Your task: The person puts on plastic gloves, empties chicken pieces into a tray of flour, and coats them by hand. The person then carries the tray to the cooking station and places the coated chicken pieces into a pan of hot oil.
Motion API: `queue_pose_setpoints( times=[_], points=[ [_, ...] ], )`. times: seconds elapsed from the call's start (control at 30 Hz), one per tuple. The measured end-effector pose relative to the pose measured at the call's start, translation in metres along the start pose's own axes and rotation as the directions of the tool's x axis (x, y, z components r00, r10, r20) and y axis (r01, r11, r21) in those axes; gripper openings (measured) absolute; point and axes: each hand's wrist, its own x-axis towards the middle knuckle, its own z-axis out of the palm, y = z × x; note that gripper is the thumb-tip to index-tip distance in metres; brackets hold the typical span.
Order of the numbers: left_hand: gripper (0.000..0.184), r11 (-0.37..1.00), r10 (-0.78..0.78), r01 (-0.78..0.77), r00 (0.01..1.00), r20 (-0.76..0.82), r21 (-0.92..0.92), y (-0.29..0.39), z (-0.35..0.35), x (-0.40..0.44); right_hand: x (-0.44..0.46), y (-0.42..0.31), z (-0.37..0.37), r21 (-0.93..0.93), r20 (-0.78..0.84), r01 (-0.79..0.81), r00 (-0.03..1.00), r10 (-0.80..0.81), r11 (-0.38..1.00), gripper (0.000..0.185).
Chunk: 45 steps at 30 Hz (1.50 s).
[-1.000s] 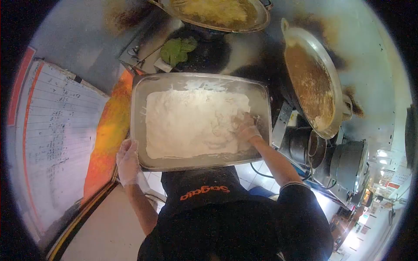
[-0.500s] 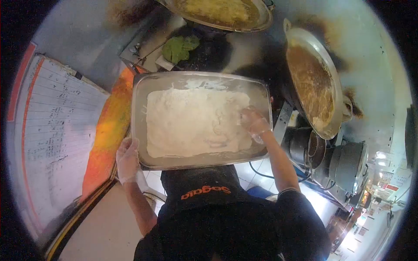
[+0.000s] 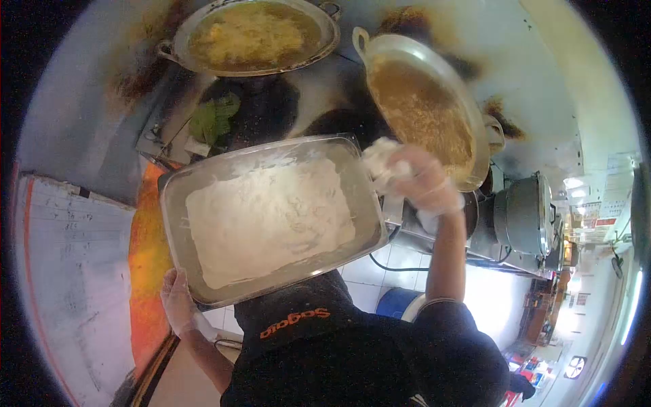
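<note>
A metal tray [image 3: 371,214] with a layer of pale flour-like powder [image 3: 264,220] is tilted in front of my body. My left hand [image 3: 178,303], in a clear glove, has its fingers closed on the tray's lower left corner. Past the tray's right side, my gloved right hand [image 3: 426,182] is raised, closed round a white powder-coated piece [image 3: 385,161]. The piece is partly blurred, so what it is cannot be made out. Just beyond that hand is a pan of bubbling brown oil [image 3: 427,112].
Another pan of yellow frying oil [image 3: 254,37] stands at the top. Green leaves [image 3: 215,117] lie left of the dark burner. A lidded pot [image 3: 522,214] is at the right, a blue bucket [image 3: 395,303] on the floor. A written sheet [image 3: 74,271] hangs at the left.
My right hand has lifted out of the powder and moved right, past the tray edge, with a white piece in it. The view has turned right, and the tray now sits slanted.
</note>
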Motion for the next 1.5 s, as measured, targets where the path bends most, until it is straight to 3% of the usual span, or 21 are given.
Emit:
queue_pose_setpoints(
  times=[0.07, 0.13, 0.2, 0.23, 0.37, 0.47, 0.57, 0.67, 0.73, 0.77, 0.83, 0.9, 1.0, 1.03, 1.07, 1.1, 1.17, 1.27, 1.37, 1.43, 1.5],
  points=[
    [0.028, 0.999, 0.041, -0.041, 0.998, -0.041, -0.004, 0.002, -0.002, -0.001, -0.003, 0.01, -0.031, 0.0, -0.166, 0.019, 0.986, -0.019, 1.0, 0.037],
    [0.026, 0.937, -0.098, 0.117, 0.992, 0.073, -0.33, -0.002, -0.002, 0.003, 0.006, 0.01, -0.051, 0.036, -0.203, 0.053, 0.978, -0.045, 0.998, 0.038],
    [0.025, 0.945, -0.127, 0.14, 0.99, 0.061, -0.295, 0.004, -0.003, 0.002, 0.018, 0.0, -0.061, -0.034, -0.333, -0.455, 0.845, 0.419, 0.89, 0.041],
    [0.023, 0.951, -0.159, 0.165, 0.986, 0.046, -0.262, 0.006, -0.003, 0.001, 0.026, 0.017, -0.064, -0.035, -0.335, -0.454, 0.844, 0.418, 0.89, 0.041],
    [0.021, 0.997, 0.031, -0.031, 1.0, 0.0, 0.066, -0.011, -0.001, 0.003, 0.047, 0.088, -0.054, -0.355, -0.075, -0.235, 0.972, 0.223, 0.905, 0.039],
    [0.021, 0.937, 0.011, -0.019, 1.0, -0.027, -0.348, -0.014, 0.001, 0.006, 0.055, 0.09, -0.052, -0.394, -0.008, -0.066, 0.998, 0.069, 0.917, 0.04],
    [0.02, 0.954, -0.015, 0.009, 1.0, -0.019, -0.299, -0.001, 0.001, -0.001, 0.046, 0.036, -0.062, -0.316, -0.058, 0.048, 0.996, -0.07, 0.947, 0.038],
    [0.02, 0.935, -0.028, 0.012, 0.999, -0.039, -0.356, -0.006, 0.003, -0.003, 0.033, -0.027, -0.033, -0.361, -0.186, -0.173, 0.976, 0.111, 0.916, 0.031],
    [0.021, 0.95, -0.013, 0.001, 0.999, -0.039, -0.312, 0.005, 0.0, -0.005, 0.032, -0.027, 0.005, 0.007, -0.016, -0.115, 0.993, 0.115, 0.993, 0.027],
    [0.021, 0.952, -0.022, 0.005, 0.998, -0.051, -0.307, 0.005, 0.0, -0.004, 0.037, -0.025, 0.034, -0.181, 0.07, -0.02, 0.997, 0.033, 0.983, 0.024],
    [0.022, 0.868, -0.157, 0.155, 0.987, 0.036, -0.473, 0.001, 0.003, -0.002, 0.046, 0.02, 0.108, -0.17, 0.368, 0.058, 0.93, 0.009, 0.984, 0.029],
    [0.021, 0.904, -0.138, 0.138, 0.99, 0.027, -0.404, -0.001, 0.002, -0.001, 0.043, 0.12, 0.216, -0.441, 0.429, 0.248, 0.903, -0.04, 0.863, 0.038],
    [0.02, 0.982, 0.019, -0.031, 0.998, -0.067, -0.184, 0.001, -0.001, -0.004, 0.053, 0.198, 0.304, -0.627, 0.411, -0.006, 0.847, 0.337, 0.779, 0.043],
    [0.02, 0.985, 0.167, -0.17, 0.979, -0.118, -0.013, 0.002, 0.0, -0.007, 0.054, 0.211, 0.32, -0.668, 0.208, 0.156, 0.978, -0.02, 0.727, 0.043],
    [0.02, 0.987, 0.161, -0.163, 0.98, -0.118, -0.012, 0.008, 0.0, -0.009, 0.053, 0.223, 0.333, -0.736, 0.01, 0.273, 0.919, -0.393, 0.62, 0.043],
    [0.02, 0.989, -0.029, 0.018, 0.997, -0.077, -0.145, 0.019, 0.0, -0.009, 0.057, 0.242, 0.343, -0.733, 0.016, 0.277, 0.92, -0.391, 0.622, 0.043],
    [0.02, 0.944, -0.216, 0.206, 0.976, -0.011, -0.257, 0.023, -0.005, -0.012, 0.065, 0.268, 0.355, -0.341, 0.164, -0.044, 0.981, 0.105, 0.939, 0.041],
    [0.023, 0.998, -0.062, 0.061, 0.998, -0.025, -0.028, 0.016, -0.006, -0.012, 0.062, 0.157, 0.264, -0.476, 0.472, 0.087, 0.865, 0.171, 0.875, 0.036],
    [0.027, 0.988, 0.013, -0.019, 0.999, -0.041, -0.155, 0.003, 0.002, -0.01, 0.029, 0.142, 0.254, -0.523, 0.405, 0.082, 0.9, 0.162, 0.849, 0.039],
    [0.031, 0.872, -0.222, 0.22, 0.974, 0.048, -0.436, 0.01, 0.003, -0.011, 0.013, 0.166, 0.274, -0.43, 0.377, 0.072, 0.92, 0.107, 0.9, 0.039],
    [0.031, 0.899, -0.197, 0.193, 0.98, 0.032, -0.394, 0.017, 0.0, -0.011, 0.014, 0.159, 0.271, -0.33, 0.337, 0.071, 0.94, 0.047, 0.941, 0.038]
  ],
)
